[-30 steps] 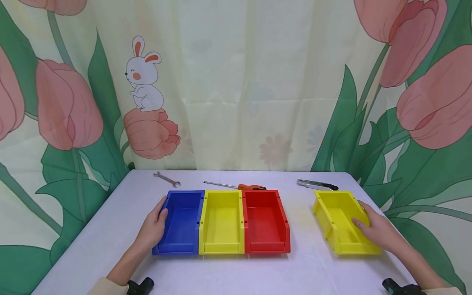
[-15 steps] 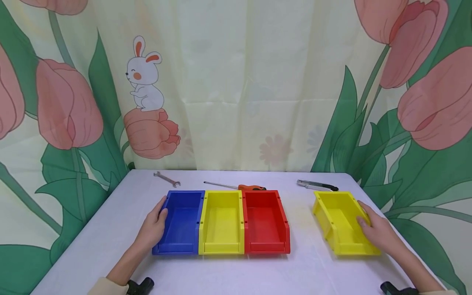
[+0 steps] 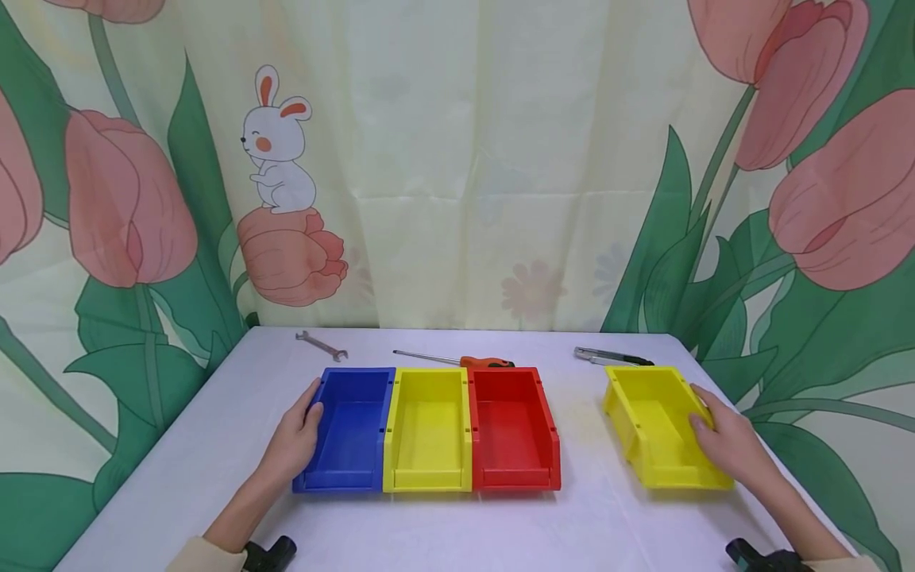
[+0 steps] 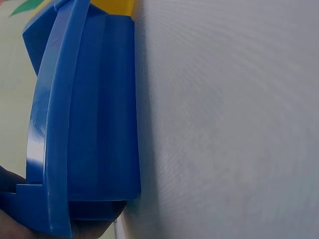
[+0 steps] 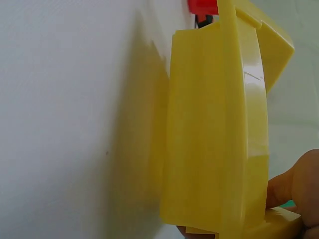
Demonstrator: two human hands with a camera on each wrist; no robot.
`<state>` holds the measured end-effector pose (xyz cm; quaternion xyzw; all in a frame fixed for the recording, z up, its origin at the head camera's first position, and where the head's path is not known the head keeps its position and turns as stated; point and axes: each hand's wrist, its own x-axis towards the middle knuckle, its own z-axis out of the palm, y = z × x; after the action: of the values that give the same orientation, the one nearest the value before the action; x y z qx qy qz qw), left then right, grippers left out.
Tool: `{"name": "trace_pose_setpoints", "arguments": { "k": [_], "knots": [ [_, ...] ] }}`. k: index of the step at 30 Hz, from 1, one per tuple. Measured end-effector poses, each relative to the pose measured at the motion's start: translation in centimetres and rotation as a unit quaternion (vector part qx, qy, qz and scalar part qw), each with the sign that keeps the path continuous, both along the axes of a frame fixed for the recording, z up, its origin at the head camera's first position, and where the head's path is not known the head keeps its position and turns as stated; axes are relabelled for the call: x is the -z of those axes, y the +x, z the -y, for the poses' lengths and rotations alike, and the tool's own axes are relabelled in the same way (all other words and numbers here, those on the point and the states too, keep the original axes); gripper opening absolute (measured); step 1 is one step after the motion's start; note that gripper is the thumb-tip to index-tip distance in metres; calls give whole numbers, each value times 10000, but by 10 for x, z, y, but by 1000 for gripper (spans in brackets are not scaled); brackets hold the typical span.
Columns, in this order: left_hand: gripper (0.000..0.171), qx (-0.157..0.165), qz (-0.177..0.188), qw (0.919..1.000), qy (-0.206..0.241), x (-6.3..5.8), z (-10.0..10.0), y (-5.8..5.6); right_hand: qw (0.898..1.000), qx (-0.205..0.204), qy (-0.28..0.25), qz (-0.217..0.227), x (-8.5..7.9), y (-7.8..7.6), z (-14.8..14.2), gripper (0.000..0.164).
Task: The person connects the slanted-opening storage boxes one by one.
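Observation:
My left hand (image 3: 296,433) grips the outer side of a blue storage bin (image 3: 350,477), thumb at its rim. This bin is joined in a row with a yellow storage bin (image 3: 429,429) and a red storage bin (image 3: 516,429). On the right, my right hand (image 3: 732,437) holds a separate yellow storage bin (image 3: 665,421) by its right side, with the thumb over the rim. Below this bin (image 5: 199,134), the right wrist view shows a gap and a shadow on the cloth. The insides of all the bins look bare.
Along the back of the white-covered table (image 3: 457,540) lie a wrench (image 3: 322,345), an orange-handled screwdriver (image 3: 486,361) and a utility knife (image 3: 611,356). Behind the table hangs a curtain (image 3: 429,159) printed with tulips and a rabbit.
The right thumb has drawn back toward the rim of the separate yellow bin. That bin has shifted slightly up and left in the head view. My left hand keeps its grip.

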<state>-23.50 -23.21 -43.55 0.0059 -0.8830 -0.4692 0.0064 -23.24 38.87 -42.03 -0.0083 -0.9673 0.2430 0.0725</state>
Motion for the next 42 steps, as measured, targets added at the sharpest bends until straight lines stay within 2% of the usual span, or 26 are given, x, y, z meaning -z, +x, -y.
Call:
{"name": "trace_pose_setpoints", "arguments": {
  "k": [9, 21, 42],
  "knots": [
    [59, 18, -52, 10000, -11, 1, -1, 0, 10000, 28, -70, -31, -17, -1, 28, 62],
    [58, 10, -123, 9999, 14, 1, 0, -2, 9987, -256, -262, -346, -36, -1, 75, 61],
    [58, -129, 54, 9999, 78, 2, -1, -2, 9979, -326, -438, -343, -38, -2, 101, 60]
  ]
}}
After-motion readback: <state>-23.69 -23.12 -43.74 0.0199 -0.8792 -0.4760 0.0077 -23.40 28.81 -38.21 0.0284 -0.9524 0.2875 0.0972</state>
